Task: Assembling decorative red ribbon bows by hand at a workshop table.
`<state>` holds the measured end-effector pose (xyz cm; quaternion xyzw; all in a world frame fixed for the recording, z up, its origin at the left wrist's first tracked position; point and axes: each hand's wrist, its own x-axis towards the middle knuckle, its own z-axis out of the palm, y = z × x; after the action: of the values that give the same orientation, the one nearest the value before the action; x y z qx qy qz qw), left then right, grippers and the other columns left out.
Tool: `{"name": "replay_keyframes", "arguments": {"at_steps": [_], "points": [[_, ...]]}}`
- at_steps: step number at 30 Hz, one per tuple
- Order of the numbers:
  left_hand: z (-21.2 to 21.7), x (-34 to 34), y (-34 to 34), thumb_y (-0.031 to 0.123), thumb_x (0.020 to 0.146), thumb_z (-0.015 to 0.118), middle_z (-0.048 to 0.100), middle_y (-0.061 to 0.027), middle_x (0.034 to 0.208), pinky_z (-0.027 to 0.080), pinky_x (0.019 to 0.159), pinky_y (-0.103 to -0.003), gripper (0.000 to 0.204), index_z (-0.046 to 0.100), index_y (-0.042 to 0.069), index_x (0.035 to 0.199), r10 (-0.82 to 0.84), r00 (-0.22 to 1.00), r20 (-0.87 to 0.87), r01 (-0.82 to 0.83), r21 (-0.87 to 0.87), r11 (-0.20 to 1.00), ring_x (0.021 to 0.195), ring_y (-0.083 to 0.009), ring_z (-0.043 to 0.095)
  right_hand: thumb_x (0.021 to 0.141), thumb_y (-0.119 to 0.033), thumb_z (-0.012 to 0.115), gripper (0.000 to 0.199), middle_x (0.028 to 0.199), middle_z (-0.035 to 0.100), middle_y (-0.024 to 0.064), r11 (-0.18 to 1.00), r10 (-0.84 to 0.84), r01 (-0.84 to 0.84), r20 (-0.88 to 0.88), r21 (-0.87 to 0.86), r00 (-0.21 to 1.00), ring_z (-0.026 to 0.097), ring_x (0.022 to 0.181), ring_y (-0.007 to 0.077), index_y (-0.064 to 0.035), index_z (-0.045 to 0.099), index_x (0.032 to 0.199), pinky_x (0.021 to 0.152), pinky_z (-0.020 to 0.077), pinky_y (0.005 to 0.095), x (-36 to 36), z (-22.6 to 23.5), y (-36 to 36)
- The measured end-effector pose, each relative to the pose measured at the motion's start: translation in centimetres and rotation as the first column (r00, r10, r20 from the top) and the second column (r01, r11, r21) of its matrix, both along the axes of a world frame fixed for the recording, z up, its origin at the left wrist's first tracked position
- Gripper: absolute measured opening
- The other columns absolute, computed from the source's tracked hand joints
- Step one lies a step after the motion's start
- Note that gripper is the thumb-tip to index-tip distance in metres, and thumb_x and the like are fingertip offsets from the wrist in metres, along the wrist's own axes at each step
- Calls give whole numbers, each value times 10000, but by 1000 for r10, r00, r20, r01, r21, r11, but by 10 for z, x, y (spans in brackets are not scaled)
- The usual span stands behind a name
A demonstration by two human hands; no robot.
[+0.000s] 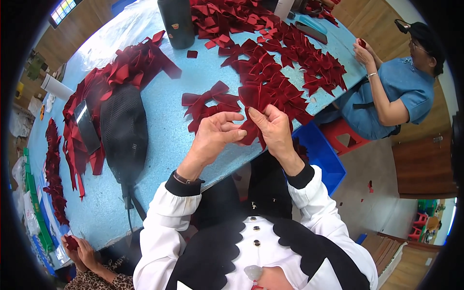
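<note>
My left hand (216, 134) and my right hand (273, 129) meet over the near edge of the light blue table (164, 121). Together they pinch a dark red fabric bow piece (251, 131), folded between the fingers of both hands. Just beyond my hands lies a small cluster of finished red bows (209, 102). A wide spread of red bows (280, 63) covers the table to the right and far side.
A black mesh bag (123, 130) and a dark phone (87, 126) lie left, beside a heap of red ribbon strips (121, 72). A dark bottle (176, 21) stands far. A blue bin (319, 154) sits under the table. A seated person (396, 92) works right; another's hands (79, 251) lower left.
</note>
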<state>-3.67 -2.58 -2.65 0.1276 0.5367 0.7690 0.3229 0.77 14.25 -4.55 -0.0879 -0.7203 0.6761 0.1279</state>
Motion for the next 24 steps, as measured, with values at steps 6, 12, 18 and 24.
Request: {"name": "replay_keyframes", "arguments": {"at_steps": [6, 12, 18, 24], "points": [[-5, -5, -1, -28, 762, 655, 648, -79, 824, 546, 635, -277, 300, 550, -44, 1043, -60, 997, -53, 59, -13, 998, 728, -141, 636, 850, -200, 640, 219, 631, 538, -32, 999, -29, 30, 38, -26, 999, 398, 521, 8, -63, 529, 719, 455, 310, 174, 2, 2, 1], [2, -6, -6, -30, 761, 654, 647, -88, 825, 537, 632, -258, 262, 561, -40, 1006, -123, 991, -57, 118, -80, 990, 709, -136, 636, 850, -173, 633, 195, 621, 551, -14, 891, -9, 55, 102, -452, 995, 404, 475, 17, -84, 516, 722, 417, 295, 185, 8, 8, -10], [8, -1, -6, 31, 797, 643, 641, -60, 842, 492, 721, -223, 219, 569, -11, 999, -51, 998, -21, 51, 8, 999, 786, -117, 618, 858, -156, 620, 176, 656, 574, -3, 866, 5, 19, 46, -500, 999, 444, 501, 25, -78, 518, 738, 430, 322, 185, 15, 5, -15], [1, -3, 2, 99, 823, 637, 629, -24, 829, 458, 720, -213, 166, 582, 14, 955, 125, 992, -18, -125, 23, 992, 780, -87, 581, 868, -132, 605, 132, 686, 585, 2, 982, -29, 22, -31, -185, 999, 494, 574, 30, -32, 545, 806, 482, 362, 173, 19, 0, -23]]}}
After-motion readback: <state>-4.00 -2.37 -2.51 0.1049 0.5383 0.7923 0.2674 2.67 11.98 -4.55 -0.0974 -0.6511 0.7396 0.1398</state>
